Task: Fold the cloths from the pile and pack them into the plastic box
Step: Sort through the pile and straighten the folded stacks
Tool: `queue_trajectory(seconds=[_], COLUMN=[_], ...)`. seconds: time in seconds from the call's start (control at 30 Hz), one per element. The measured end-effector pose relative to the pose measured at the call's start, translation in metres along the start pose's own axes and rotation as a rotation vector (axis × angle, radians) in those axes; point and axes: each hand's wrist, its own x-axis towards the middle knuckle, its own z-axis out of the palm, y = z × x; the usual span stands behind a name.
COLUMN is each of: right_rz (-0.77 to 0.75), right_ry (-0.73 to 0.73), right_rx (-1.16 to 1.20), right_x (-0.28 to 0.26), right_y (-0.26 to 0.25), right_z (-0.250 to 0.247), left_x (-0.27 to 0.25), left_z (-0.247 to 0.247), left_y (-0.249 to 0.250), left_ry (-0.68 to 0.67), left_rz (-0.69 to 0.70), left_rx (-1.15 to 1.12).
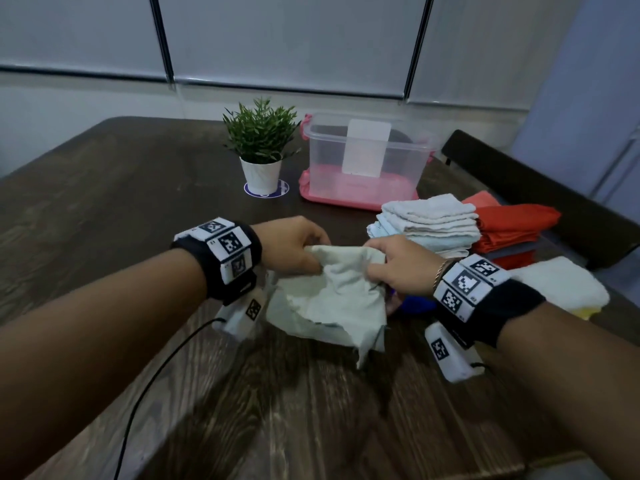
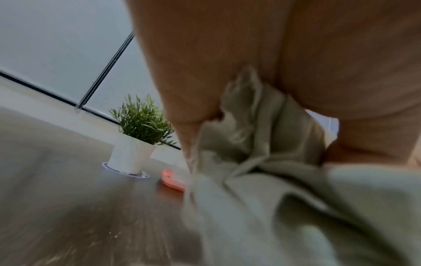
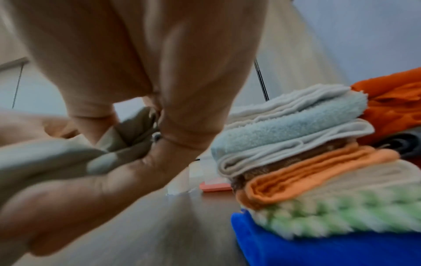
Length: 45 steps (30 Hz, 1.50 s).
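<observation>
Over dark woodgrain table [image 1: 138, 174], both hands pinch crumpled pale cloth [image 1: 341, 299].

The small potted plant [image 1: 260, 147] stands left of the clear plastic box [image 1: 367, 161]; the stacked folded cloths [image 1: 429, 221] lie before the box, right of my hands.

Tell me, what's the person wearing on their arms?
Both arms are bare, with no sleeves. Each wrist has a black band carrying white tiles printed with black square codes. A white camera box hangs beneath each. A thin black cable trails from the left one. The right wrist also wears a thin bracelet.
</observation>
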Motion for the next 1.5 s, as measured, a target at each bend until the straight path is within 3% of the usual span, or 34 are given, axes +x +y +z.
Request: queue_trajectory(seconds=[0.07,0.2,0.4,0.5,0.57,0.67,0.73,0.87,0.97,1.07,1.17,1.23,1.3,1.5], right_rz=[0.054,-0.168,-0.377,-0.456,-0.443,-0.284,-0.225,-0.136,-0.094,-0.101,-0.12,-0.046,0.012,0.008], right_ry=[-0.047,0.078,-0.026,-0.122,-0.226,-0.361,-0.365,-0.388,-0.331,-0.23,-0.081,0.029,0.142,0.54], right_rx=[-0.091,-0.586,-0.671,-0.613,-0.647,-0.721,-0.666,-0.735,-0.663,-0.45,-0.04,0.327,0.526,0.431], right_x=[0.001,0.004,-0.006,-0.014,-0.02,-0.025,-0.021,-0.015,-0.017,-0.018,-0.023,-0.027,-0.031,-0.054], right_y=[0.011,0.027,0.034,0.033,0.03,0.024,0.024,0.029,0.027,0.028,0.038,0.045,0.049,0.075], right_z=[0.008,0.016,0.025,0.031,0.034,0.034,0.037,0.048,0.048,0.03,0.008,-0.001,-0.011,-0.072], left_x=[0.005,0.012,0.001,-0.005,-0.009,-0.017,-0.018,-0.012,-0.012,-0.011,-0.01,-0.006,0.001,0.034], left_z=[0.014,0.042,0.052,0.056,0.054,0.046,0.045,0.06,0.068,0.063,0.055,0.053,0.056,0.072], left_y=[-0.005,-0.009,-0.01,-0.013,-0.015,-0.014,-0.013,-0.007,0.0,0.003,0.005,0.01,0.021,0.085], left_ry=[-0.046,-0.044,-0.179,-0.258,-0.333,-0.456,-0.396,-0.325,-0.369,-0.328,-0.185,-0.106,-0.049,0.011], left_rz=[-0.032,-0.027,0.179,0.198,0.162,0.021,0.057,0.052,0.016,0.06,0.081,0.093,0.098,0.132], left_rx=[0.107,0.228,0.29,0.294,0.257,0.052,0.009,0.218,0.313,0.211,0.011,-0.104,-0.2,-0.426])
